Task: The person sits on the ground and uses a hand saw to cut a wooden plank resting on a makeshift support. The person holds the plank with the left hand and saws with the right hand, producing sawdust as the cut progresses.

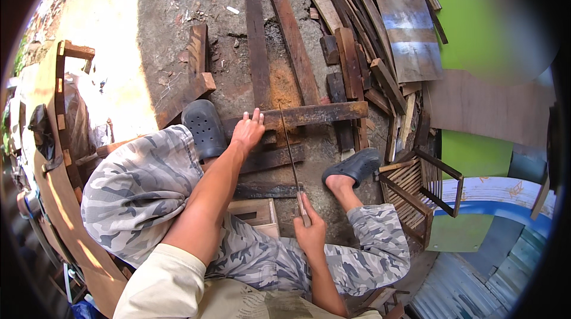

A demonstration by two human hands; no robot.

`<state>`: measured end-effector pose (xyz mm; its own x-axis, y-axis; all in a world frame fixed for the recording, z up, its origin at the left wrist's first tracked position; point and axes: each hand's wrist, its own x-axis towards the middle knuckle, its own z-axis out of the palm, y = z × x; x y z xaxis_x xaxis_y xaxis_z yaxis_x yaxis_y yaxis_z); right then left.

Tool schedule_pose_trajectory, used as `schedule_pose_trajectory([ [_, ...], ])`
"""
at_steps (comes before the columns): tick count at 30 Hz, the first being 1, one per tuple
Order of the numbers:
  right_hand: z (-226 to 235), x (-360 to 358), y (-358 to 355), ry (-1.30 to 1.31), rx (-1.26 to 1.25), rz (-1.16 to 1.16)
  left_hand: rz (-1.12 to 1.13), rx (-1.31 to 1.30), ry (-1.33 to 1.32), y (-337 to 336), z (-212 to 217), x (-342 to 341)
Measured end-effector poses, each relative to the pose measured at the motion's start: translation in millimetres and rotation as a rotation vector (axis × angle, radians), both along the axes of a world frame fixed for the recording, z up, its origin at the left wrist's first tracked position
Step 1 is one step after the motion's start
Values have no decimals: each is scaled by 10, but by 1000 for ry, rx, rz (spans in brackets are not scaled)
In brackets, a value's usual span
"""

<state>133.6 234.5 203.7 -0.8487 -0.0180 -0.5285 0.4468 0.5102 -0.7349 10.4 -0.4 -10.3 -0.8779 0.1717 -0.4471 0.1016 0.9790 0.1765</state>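
While left hand (247,132) presses plank (309,114) at 12 o'clock | right hand (310,233) clenches saw (291,158) | sawing stroke; next needs steady push.

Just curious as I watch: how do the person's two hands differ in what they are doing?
The left hand lies open and flat, pressing on the wooden plank; the right hand is closed in a fist around the handsaw handle. The left arm reaches farther forward; the right hand stays near the knees. Both are bare.

Grey camouflage trousers (137,188) — dark grey perforated clogs (205,129) — brown weathered plank (309,115), bright green panel (476,27), cream shirt (172,286).
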Motion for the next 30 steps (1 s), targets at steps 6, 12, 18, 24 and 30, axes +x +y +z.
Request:
schedule_pose_trajectory([
  [6,-651,-586,-394,-77,7,-32,-12,-10,-19,-33,20,-13],
  [12,-1169,-1511,-768,-31,70,10,-18,1,-8,10,2,-74],
  [18,-221,-435,-306,-72,-4,-8,12,-35,-66,-28,-51,-31],
  [24,62,-200,-171,-65,35,-25,5,1,-32,-22,13,-9],
  [30,-1300,-1412,-731,94,52,-17,-14,17,-15,54,64,-126],
])
